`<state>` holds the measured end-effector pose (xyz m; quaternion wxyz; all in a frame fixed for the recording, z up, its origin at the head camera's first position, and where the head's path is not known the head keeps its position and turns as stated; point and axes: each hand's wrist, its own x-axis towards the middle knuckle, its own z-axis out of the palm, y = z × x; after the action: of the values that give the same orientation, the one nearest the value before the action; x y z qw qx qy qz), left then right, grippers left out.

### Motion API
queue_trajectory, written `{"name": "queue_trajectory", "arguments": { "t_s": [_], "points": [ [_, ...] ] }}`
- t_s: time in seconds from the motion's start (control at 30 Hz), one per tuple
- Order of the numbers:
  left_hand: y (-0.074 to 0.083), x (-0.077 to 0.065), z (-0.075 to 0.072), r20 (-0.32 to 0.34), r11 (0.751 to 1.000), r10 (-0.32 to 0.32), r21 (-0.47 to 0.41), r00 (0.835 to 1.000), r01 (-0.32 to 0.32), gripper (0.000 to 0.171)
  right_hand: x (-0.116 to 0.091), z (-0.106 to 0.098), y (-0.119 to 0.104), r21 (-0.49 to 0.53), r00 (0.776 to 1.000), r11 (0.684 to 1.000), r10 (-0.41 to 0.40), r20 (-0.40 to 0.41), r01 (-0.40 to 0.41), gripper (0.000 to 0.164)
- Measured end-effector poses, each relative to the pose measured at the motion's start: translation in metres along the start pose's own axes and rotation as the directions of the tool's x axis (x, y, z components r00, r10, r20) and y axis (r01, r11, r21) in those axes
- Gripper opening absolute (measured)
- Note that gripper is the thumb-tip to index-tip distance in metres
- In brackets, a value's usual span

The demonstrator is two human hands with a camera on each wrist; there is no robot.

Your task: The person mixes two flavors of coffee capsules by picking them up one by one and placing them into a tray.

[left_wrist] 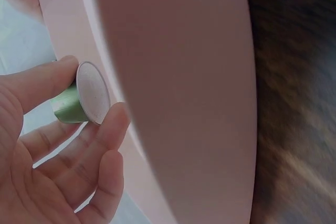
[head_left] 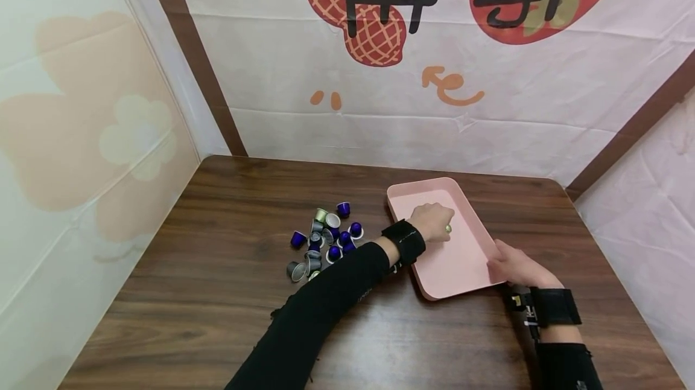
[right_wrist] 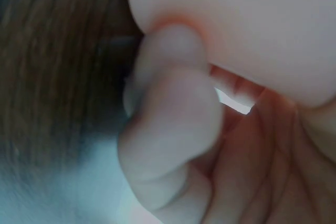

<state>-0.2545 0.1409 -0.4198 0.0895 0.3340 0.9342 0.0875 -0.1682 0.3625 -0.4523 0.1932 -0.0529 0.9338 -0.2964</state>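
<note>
My left hand [head_left: 431,221] is over the pink tray [head_left: 461,266]. Between its thumb and fingers it pinches a green coffee capsule [left_wrist: 93,93] with a pale round lid, seen close in the left wrist view. At the tray's near right corner, my right hand [head_left: 520,266] grips the rim; the right wrist view has its curled fingers [right_wrist: 173,124] against the tray's edge, blurred. Left of the tray lies a loose cluster of coffee capsules [head_left: 332,221], blue, grey and pale green, some upside down or on their sides. My left sleeve passes close to the cluster's near side.
The dark wooden table [head_left: 217,293] carries the tray and the capsules. A printed cloth [head_left: 380,130] hangs behind its far edge, and another cloth panel [head_left: 81,136] stands along the left. One blue capsule [head_left: 298,239] lies slightly apart at the cluster's left.
</note>
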Motion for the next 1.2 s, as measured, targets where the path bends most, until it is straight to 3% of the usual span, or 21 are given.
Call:
{"name": "queue_trajectory", "arguments": {
  "t_s": [0.13,0.27,0.5,0.63,0.83,1.03,1.2],
  "points": [
    [0.001,0.002,0.003,-0.002,1.000,0.006,-0.012,1.000,-0.006,0.012,0.001,0.001,0.000,0.001,1.000,1.000,0.004,-0.004,-0.004,0.056],
    [-0.005,0.001,-0.001,-0.002,1.000,0.016,0.008,1.000,-0.016,0.021,0.001,0.000,-0.001,0.003,1.000,1.000,0.007,-0.005,-0.007,0.055],
    [-0.029,-0.016,-0.030,0.049,0.998,0.042,0.039,0.998,-0.044,0.015,0.002,-0.002,-0.002,-0.007,1.000,1.000,0.018,-0.004,-0.018,0.060],
    [-0.051,-0.035,-0.048,0.100,0.999,0.040,0.021,0.994,-0.042,0.017,0.002,0.000,-0.001,-0.002,1.000,1.000,0.022,-0.004,-0.022,0.059],
    [-0.094,-0.069,-0.066,0.089,0.998,0.002,-0.065,0.996,0.004,0.029,0.001,0.003,0.002,0.003,1.000,1.000,-0.002,-0.014,0.002,0.047],
    [-0.146,-0.107,-0.066,0.068,0.989,-0.031,-0.145,0.997,0.041,0.034,0.000,0.002,0.003,0.001,1.000,1.000,-0.012,-0.018,0.012,0.042],
    [-0.183,-0.142,-0.056,0.067,0.961,-0.049,-0.270,0.997,0.065,0.035,0.001,0.001,0.002,0.017,1.000,1.000,-0.011,-0.026,0.011,0.036]
  ]
}}
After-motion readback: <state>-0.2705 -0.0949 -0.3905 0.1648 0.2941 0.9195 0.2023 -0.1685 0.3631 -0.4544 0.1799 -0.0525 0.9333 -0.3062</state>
